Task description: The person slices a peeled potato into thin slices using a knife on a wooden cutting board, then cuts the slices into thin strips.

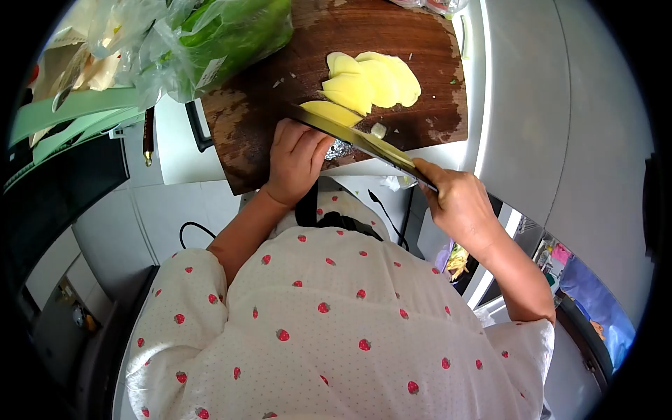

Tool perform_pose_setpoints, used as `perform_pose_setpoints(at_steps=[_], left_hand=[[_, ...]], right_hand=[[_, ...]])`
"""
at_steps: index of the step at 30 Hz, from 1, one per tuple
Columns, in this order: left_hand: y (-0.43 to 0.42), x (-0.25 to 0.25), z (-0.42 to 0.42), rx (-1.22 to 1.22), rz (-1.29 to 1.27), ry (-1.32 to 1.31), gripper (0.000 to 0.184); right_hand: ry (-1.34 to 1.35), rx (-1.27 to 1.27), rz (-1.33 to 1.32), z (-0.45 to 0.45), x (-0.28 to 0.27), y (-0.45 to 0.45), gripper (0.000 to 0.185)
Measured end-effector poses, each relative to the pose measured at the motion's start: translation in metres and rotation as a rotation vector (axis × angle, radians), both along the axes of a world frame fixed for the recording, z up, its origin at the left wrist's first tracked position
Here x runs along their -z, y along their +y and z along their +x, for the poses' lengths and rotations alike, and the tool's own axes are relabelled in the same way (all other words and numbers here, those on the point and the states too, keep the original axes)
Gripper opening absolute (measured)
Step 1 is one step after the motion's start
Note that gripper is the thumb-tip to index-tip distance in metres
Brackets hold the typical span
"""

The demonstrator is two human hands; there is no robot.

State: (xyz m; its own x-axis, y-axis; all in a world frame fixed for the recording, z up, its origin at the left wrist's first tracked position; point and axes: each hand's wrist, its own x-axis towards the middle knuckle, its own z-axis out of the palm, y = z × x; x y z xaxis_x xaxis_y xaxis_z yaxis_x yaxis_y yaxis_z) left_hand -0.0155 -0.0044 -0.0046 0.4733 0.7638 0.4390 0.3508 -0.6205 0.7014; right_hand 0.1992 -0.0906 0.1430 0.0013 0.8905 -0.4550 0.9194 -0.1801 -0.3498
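Note:
A wooden cutting board (434, 70) carries several thin, overlapping yellow slices (381, 80). My right hand (462, 206) is closed around the handle end of a knife (350, 136), whose long blade runs up and left across the board. Another yellow slice (329, 110) lies along the far side of the blade. On the near side, my left hand (297, 157) has its fingers curled together against the blade; what they hold, if anything, is hidden. A small pale scrap (379, 130) sits beside the blade.
A clear plastic bag of green vegetables (231, 38) covers the board's far left corner. Left of it are a light green rack (77, 112) and more plastic bags. A grey surface (525, 91) lies to the right, and a black cable (199, 225) hangs below the board.

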Motion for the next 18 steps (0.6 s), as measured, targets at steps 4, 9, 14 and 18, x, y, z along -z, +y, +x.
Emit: perform_pose_setpoints(at_steps=[4,9,14,18], left_hand=[[-0.002,0.003,-0.001,0.010,-0.020,0.026,0.024],[0.001,0.001,0.001,0.001,0.018,-0.001,0.020],[0.003,-0.007,0.006,-0.008,-0.018,-0.049,0.021],[0.003,-0.007,0.005,-0.011,-0.001,-0.042,0.022]], right_hand=[[-0.041,0.000,-0.055,-0.004,-0.001,0.001,0.043],[-0.071,-0.028,-0.099,-0.009,0.015,0.010,0.043],[-0.099,-0.011,-0.124,-0.022,0.059,0.041,0.036],[-0.003,0.037,-0.019,-0.014,0.074,0.042,0.034]])
